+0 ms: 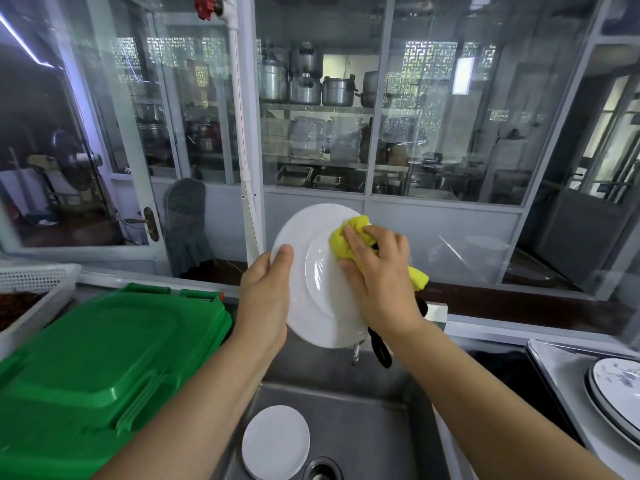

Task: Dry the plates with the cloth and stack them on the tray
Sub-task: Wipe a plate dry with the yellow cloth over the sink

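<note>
I hold a white plate (313, 271) upright above the sink, its face toward me. My left hand (265, 289) grips its left rim, thumb on the front. My right hand (375, 271) presses a yellow cloth (346, 242) against the plate's upper right part, fingers curled round the cloth, whose loose end hangs out to the right. A small white plate (275, 441) lies in the sink basin (374, 431) near the drain. At the right edge stands a metal tray (554, 367) with stacked plates (616, 393) that have dark rims and a grey pattern.
A big green plastic lid (104, 372) covers the counter to the left of the sink. A white perforated basket (38, 285) sits at the far left. A tap and a black strap (379, 348) hang behind the held plate. Glass partitions rise right behind the sink.
</note>
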